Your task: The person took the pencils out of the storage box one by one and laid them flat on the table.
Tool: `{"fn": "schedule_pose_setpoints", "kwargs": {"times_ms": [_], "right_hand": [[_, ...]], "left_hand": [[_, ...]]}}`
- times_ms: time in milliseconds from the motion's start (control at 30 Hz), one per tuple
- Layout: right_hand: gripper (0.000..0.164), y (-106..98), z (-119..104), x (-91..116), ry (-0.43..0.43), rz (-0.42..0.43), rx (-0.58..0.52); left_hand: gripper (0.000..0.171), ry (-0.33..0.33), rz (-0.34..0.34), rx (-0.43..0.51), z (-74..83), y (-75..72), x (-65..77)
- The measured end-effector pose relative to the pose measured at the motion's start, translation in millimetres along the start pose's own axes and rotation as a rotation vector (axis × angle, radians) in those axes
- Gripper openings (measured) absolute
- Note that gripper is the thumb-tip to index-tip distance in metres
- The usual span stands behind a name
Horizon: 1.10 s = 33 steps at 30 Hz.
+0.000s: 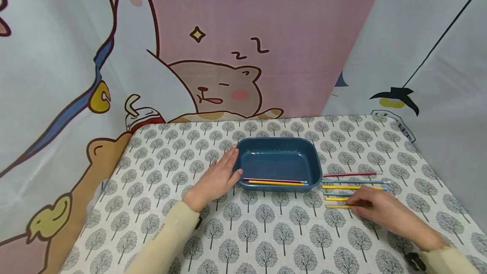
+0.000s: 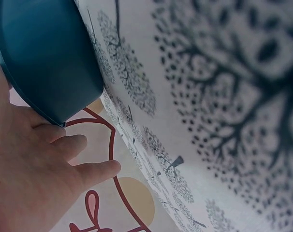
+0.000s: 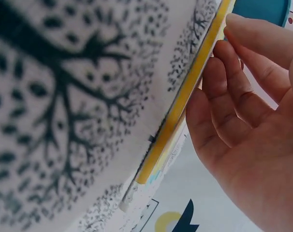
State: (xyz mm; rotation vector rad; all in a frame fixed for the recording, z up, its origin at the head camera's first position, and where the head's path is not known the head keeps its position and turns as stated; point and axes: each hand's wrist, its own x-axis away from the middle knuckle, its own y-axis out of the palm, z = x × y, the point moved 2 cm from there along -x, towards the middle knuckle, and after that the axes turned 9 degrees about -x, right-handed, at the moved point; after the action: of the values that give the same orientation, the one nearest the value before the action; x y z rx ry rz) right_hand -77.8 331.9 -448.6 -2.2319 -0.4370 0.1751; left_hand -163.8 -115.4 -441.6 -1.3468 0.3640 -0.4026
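A dark blue rectangular plastic basin sits on the tablecloth. Inside, along its near wall, lie a red pencil and a yellow pencil. My left hand rests with extended fingers against the basin's left end; the left wrist view shows fingers at its rim. Right of the basin, my right hand pinches the nearest yellow pencil, its thumb and curled fingertips right at the shaft. In the right wrist view that pencil lies close along the cloth, white eraser end toward the camera.
Several more pencils lie side by side right of the basin, among them a red one, a teal one and a yellow one. A tree-print cloth covers the table. Cartoon-printed curtains hang behind and at both sides.
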Motion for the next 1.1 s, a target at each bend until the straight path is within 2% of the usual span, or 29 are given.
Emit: {"fn": "schedule_pose_setpoints", "kwargs": {"times_ms": [133,333,500,700,900,1100], "right_hand": [[0.022,-3.0,-4.0,2.4,0.001,0.046,0.009],[0.025,-8.3,-10.6,1.6,-0.096,0.119,0.028],[0.02,-12.7,-20.1,-1.6,-0.103,0.159,0.048],[0.017,-16.2,-38.1,-9.9,-0.134,0.228,0.065],[0.021,-16.0,-55.0,-19.6,-0.142,0.251,0.039],[0.03,-11.2,-67.4,-31.3,-0.22,0.278,0.033]], "left_hand": [[0.07,0.003,0.007,-0.001,0.1,0.4,0.2],[0.07,-0.003,-0.002,-0.002,0.3,-0.3,0.6],[0.07,-0.003,-0.006,0.001,0.5,-0.7,0.0],[0.071,0.001,-0.005,0.007,0.6,-0.4,0.6],[0.071,-0.002,-0.013,0.002,0.3,0.2,0.9],[0.071,-0.005,-0.019,-0.004,0.1,0.1,0.7]]}}
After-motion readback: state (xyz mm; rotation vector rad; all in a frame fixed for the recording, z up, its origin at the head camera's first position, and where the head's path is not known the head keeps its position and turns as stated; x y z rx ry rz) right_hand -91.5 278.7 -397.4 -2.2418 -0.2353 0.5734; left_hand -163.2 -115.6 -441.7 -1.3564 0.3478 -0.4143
